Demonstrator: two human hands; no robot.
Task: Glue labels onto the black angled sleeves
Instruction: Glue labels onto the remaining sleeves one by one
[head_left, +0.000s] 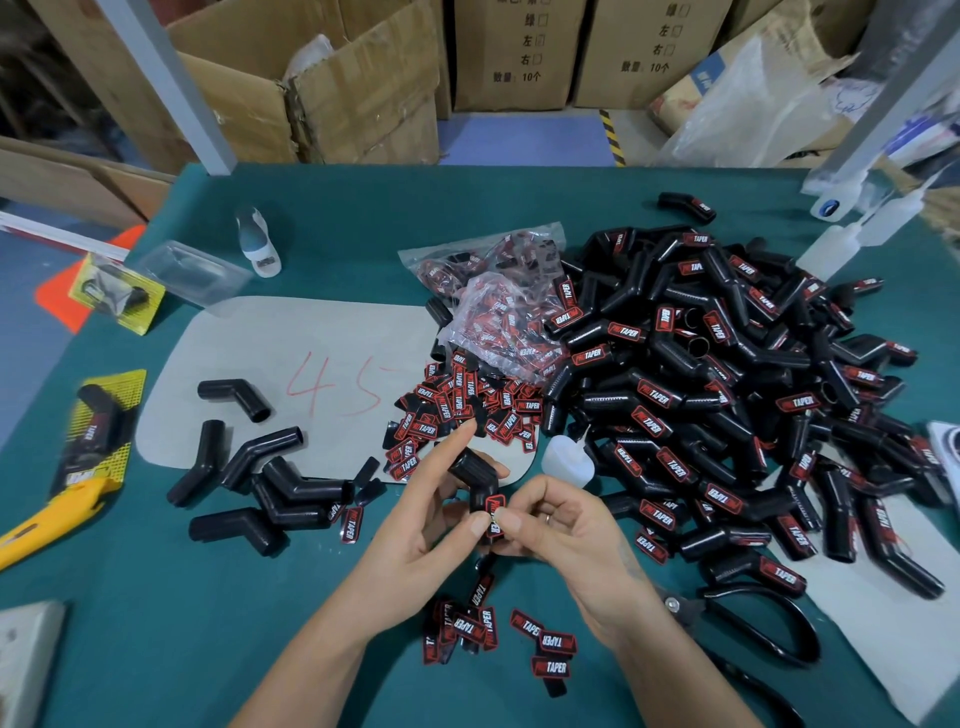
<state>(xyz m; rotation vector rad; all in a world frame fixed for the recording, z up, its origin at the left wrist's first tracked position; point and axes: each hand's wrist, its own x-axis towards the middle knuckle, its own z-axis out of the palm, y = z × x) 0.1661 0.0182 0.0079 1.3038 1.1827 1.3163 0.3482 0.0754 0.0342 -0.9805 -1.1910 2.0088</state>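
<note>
My left hand (421, 525) holds a black angled sleeve (475, 480) upright over the green table, its index finger stretched out beyond the sleeve's top. A red and black label (494, 514) lies on the sleeve's lower leg. My right hand (561, 530) pinches that label against the sleeve with thumb and forefinger. Loose labels (457, 410) lie heaped just beyond my hands, and more labels (540, 644) are scattered in front of my wrists. A small white glue bottle (566, 460) lies right of the sleeve.
Several unlabelled sleeves (270, 483) lie at the left on a grey mat (311, 332). A big pile of labelled sleeves (727, 395) fills the right. Black scissors (748, 623) lie near my right forearm. A yellow knife (47, 525) is at the left edge. Bags of labels (498, 291) sit behind.
</note>
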